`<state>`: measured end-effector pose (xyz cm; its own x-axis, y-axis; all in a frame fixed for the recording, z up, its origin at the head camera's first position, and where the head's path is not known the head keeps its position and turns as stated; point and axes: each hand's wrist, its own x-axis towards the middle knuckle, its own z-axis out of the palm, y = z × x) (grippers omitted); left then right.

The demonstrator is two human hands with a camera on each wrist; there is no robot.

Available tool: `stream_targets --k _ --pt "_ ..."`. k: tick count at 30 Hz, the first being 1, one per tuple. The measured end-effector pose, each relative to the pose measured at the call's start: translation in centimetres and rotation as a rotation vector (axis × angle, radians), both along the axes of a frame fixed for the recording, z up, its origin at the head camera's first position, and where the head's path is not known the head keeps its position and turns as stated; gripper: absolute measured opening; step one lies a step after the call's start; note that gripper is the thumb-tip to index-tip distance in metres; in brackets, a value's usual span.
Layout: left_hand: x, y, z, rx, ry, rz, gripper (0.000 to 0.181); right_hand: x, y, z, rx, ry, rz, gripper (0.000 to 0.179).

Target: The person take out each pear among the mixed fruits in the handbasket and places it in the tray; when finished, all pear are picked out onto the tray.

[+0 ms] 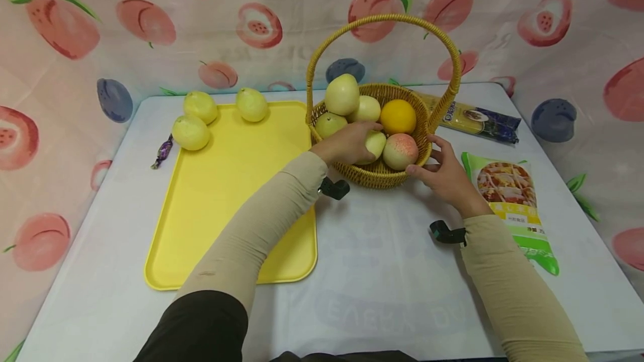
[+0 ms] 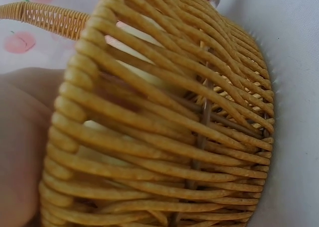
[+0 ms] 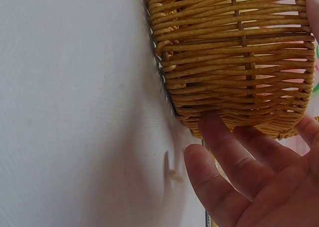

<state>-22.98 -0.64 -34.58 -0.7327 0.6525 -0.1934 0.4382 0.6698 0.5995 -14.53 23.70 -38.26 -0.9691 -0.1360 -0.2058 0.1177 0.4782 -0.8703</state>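
A yellow wicker basket (image 1: 372, 179) with a tall arched handle holds several fruits. My left hand (image 1: 348, 143) reaches in over its front left rim and grips a yellow-green pear (image 1: 376, 147); in the left wrist view the woven wall covers most of the fingers. Beside that pear lie a pink-and-cream peach (image 1: 401, 151) and an orange (image 1: 398, 117). Behind it are more pale green fruits, one (image 1: 342, 94) stacked on top. My right hand (image 1: 445, 175) rests against the basket's right side, its fingers (image 3: 239, 165) spread and nearly straight along the outer wall.
Left of the basket lies a yellow tray (image 1: 226, 183); yellow-green pears (image 1: 190, 132) sit around its far edge. A purple-wrapped candy (image 1: 162, 152) is beside it. Behind the basket lies a pasta packet (image 1: 478, 122), and at right a green food bag (image 1: 513, 200).
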Motion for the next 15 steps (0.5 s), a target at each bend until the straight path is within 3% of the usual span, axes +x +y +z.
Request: stream_targets --k 7,15 --pt "-0.06 0.08 -0.17 -0.023 0.016 -0.013 0.07 -0.03 -0.05 -0.02 0.002 0.004 -0.003 0.099" --pt "0.15 -0.18 -0.19 0.022 -0.011 0.042 0.078 -0.05 -0.01 -0.04 0.003 0.002 -0.003 0.1"
